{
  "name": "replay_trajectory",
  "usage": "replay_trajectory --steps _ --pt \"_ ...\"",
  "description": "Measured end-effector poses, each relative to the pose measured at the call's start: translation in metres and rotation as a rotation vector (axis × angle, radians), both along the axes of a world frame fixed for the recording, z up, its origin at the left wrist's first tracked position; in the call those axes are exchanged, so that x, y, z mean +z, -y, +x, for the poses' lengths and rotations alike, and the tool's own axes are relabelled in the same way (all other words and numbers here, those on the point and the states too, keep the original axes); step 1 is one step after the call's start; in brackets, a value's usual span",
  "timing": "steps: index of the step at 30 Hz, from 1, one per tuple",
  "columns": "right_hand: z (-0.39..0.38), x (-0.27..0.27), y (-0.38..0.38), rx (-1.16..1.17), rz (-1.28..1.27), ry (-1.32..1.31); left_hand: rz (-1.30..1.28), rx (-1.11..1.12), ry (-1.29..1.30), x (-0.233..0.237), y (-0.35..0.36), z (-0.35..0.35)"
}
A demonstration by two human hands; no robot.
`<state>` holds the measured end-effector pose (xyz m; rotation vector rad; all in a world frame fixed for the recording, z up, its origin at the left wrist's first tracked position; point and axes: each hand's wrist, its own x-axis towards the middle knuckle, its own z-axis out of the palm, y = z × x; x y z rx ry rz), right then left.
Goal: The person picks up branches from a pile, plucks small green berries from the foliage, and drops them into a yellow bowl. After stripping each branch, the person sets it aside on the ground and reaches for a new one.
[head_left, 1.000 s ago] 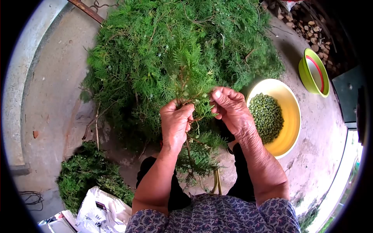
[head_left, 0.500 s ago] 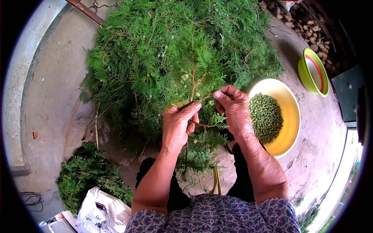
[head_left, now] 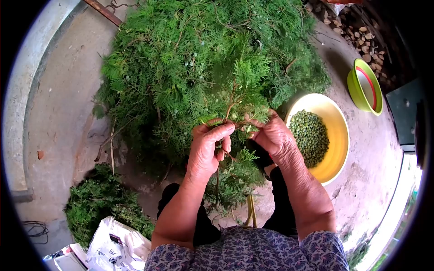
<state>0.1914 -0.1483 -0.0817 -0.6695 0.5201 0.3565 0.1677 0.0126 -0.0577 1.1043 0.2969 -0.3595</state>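
Observation:
My left hand (head_left: 207,147) pinches the stem of a leafy cypress branch (head_left: 234,92) between thumb and fingers. The branch stands up from my grip, with small green cones among its sprays. Close on the right, my right hand (head_left: 273,135) is closed at a side twig of the same branch, its fingertips partly hidden by foliage and blurred. Beside that hand stands a yellow basin (head_left: 337,147) holding many picked green cones (head_left: 309,137). A large heap of cypress branches (head_left: 172,67) lies in front of both hands.
A smaller cypress pile (head_left: 101,198) lies at the lower left, near a white plastic bag (head_left: 120,250) with a dark phone-like object on it. A green basin (head_left: 359,92) leans at the right, near chopped wood (head_left: 364,38). Black cable (head_left: 36,230) lies far left.
My right hand has moved down and slightly right, its fingertips now lower on the side twig. The branch top has tilted right. My left hand keeps its hold.

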Motion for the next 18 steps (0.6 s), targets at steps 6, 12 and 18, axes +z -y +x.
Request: replay_trajectory --steps 6,12,18 --pt "-0.004 0.001 0.006 0.317 0.165 0.377 -0.144 -0.014 -0.101 -0.009 -0.003 0.003" --pt "-0.004 0.009 0.008 0.407 0.049 0.468 -0.095 -0.064 -0.050 -0.007 -0.004 0.003" --pt "-0.006 0.019 0.003 0.367 0.040 0.435 -0.111 -0.119 -0.061 -0.006 -0.007 0.002"
